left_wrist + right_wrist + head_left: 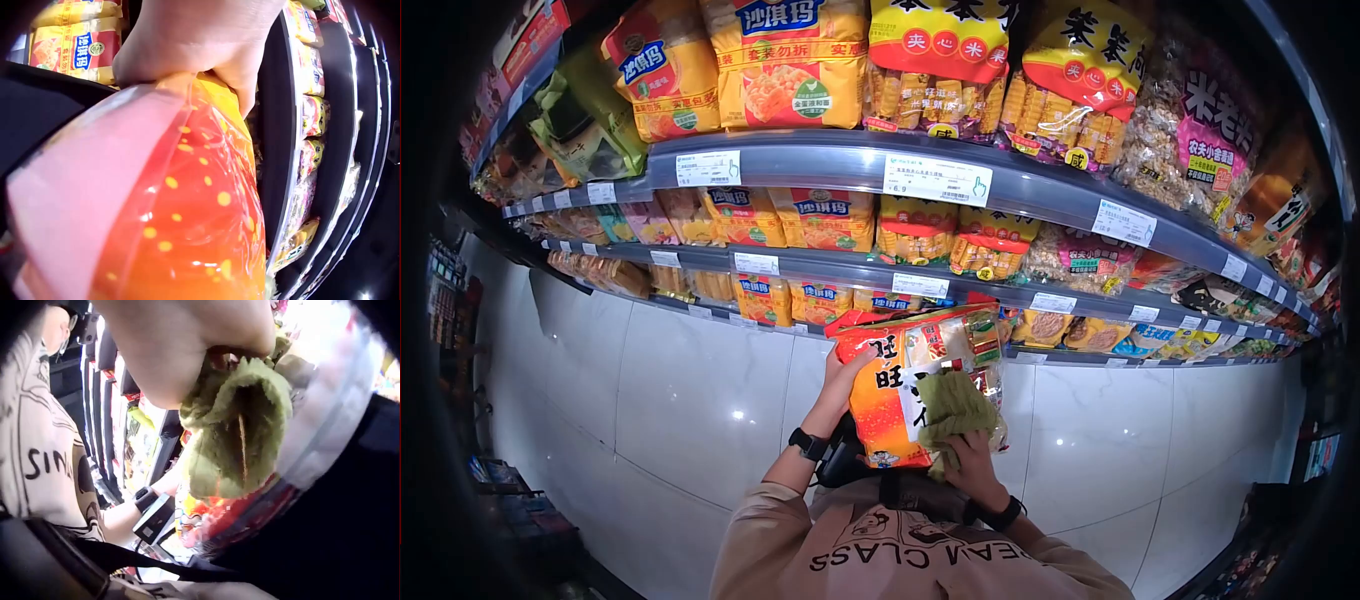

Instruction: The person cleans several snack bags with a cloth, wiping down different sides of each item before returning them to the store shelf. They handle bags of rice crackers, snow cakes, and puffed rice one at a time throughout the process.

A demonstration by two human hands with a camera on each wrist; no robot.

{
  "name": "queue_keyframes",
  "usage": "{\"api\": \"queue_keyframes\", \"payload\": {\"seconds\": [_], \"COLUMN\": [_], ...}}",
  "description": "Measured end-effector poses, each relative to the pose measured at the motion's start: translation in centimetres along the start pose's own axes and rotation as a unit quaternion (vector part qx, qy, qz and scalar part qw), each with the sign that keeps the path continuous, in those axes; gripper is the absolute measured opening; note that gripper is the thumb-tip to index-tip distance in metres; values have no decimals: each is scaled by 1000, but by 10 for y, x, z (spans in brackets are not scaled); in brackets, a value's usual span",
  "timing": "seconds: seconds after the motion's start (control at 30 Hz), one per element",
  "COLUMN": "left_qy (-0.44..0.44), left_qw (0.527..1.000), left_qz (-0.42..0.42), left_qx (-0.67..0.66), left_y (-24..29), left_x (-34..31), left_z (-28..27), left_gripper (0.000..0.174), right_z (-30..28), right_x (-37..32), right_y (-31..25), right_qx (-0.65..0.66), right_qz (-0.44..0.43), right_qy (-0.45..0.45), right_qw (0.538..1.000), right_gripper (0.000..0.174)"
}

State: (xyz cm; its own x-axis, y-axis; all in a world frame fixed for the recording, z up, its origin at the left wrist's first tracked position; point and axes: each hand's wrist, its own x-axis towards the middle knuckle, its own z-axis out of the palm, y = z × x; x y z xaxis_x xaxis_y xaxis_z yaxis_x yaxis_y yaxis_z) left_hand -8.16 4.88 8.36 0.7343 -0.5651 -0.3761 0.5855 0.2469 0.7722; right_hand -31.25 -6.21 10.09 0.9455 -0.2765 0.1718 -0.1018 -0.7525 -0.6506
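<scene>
My left hand grips the upper left edge of a large orange and red snack bag, held up in front of my body. In the left wrist view, the thumb and fingers of that hand pinch the bag's gathered edge, above its orange side with yellow dots. With my right hand I hold a crumpled green cloth against the printed front of the bag, covering part of its lettering. The right wrist view shows the cloth bunched beneath the curled fingers, its lower part hanging loose.
Curved grey shelves packed with snack bags stand ahead, with price tags along their edges. Yellow bags and pink-and-yellow rice snack bags fill the top tier. Below lies a glossy tiled floor.
</scene>
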Motion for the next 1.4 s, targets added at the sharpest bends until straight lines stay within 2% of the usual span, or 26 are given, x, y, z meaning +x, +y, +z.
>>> {"api": "queue_keyframes", "payload": {"seconds": [0.07,0.17,0.23,0.3,0.37,0.4,0.47,0.5,0.57,0.6,0.63,0.67,0.7,0.73,0.77,0.83,0.9,0.97,1.07,1.1,1.13,1.2,1.23,1.3,1.37,1.4], "left_qy": [3,-16,-4,-19,-8,-1,-1,-3,17,-10,-14,-19,-23,-120,-120,-32,-17,10,13,13,3,3,3,-4,-11,6], "left_qw": [1000,1000,1000,999,999,999,999,1000,999,998,998,999,999,986,987,999,996,999,999,999,999,999,994,996,997,1000], "left_qz": [3,24,-6,35,25,20,22,15,11,53,50,20,-9,12,6,30,51,37,31,25,42,19,-2,-5,-13,9], "left_qx": [7,1,7,26,30,30,24,24,25,38,37,31,27,-112,-107,26,70,19,12,16,11,-48,-106,-92,-76,-30], "left_y": [1,-2,-2,-3,1,-3,-6,-7,-10,-15,-22,-34,-48,-76,-69,-35,-11,-6,-9,-10,-10,-36,-40,-45,-35,-19], "left_x": [1,3,1,1,-3,-2,1,1,6,6,9,14,23,44,36,9,-1,-4,0,1,1,8,9,15,12,3], "left_z": [0,-3,-5,-2,4,2,-1,-4,-6,-7,-16,-32,-53,-89,-83,-41,-10,-1,-2,-3,-2,-34,-41,-49,-40,-18], "left_gripper": [43,42,42,42,40,39,37,37,40,30,30,30,30,31,31,33,35,41,42,43,42,41,41,41,41,41], "right_z": [16,22,21,-3,-25,-26,-28,-25,-7,6,19,29,28,29,29,6,-16,-29,-14,-6,4,31,38,35,10,3], "right_x": [11,39,52,66,85,90,96,95,90,85,82,81,80,82,84,96,107,119,118,114,109,98,93,91,90,87], "right_y": [-15,-29,-30,-16,13,12,8,-6,-31,-39,-46,-52,-61,-57,-52,-34,-11,13,1,-11,-26,-55,-63,-60,-41,-27], "right_qx": [-2,74,106,79,-16,-13,-115,-175,-55,-62,-83,-102,-44,0,46,139,34,-12,-4,52,110,79,78,160,178,173], "right_qz": [6,-49,-118,-106,-20,-12,-24,-49,-109,-104,-122,-142,-148,-145,-139,-84,-45,37,69,3,-24,-41,-52,-54,-36,-7], "right_qy": [1,-55,-101,-50,32,28,44,-8,-30,-47,-69,-90,-98,-137,-174,-147,2,123,97,76,8,-95,-103,-115,-103,-31], "right_qw": [1000,995,982,990,999,999,992,983,992,992,987,980,983,980,974,976,998,992,993,996,994,992,990,979,978,984], "right_gripper": [40,42,43,35,31,31,32,38,36,36,37,38,40,39,39,41,39,35,32,34,36,39,40,40,38,34]}}
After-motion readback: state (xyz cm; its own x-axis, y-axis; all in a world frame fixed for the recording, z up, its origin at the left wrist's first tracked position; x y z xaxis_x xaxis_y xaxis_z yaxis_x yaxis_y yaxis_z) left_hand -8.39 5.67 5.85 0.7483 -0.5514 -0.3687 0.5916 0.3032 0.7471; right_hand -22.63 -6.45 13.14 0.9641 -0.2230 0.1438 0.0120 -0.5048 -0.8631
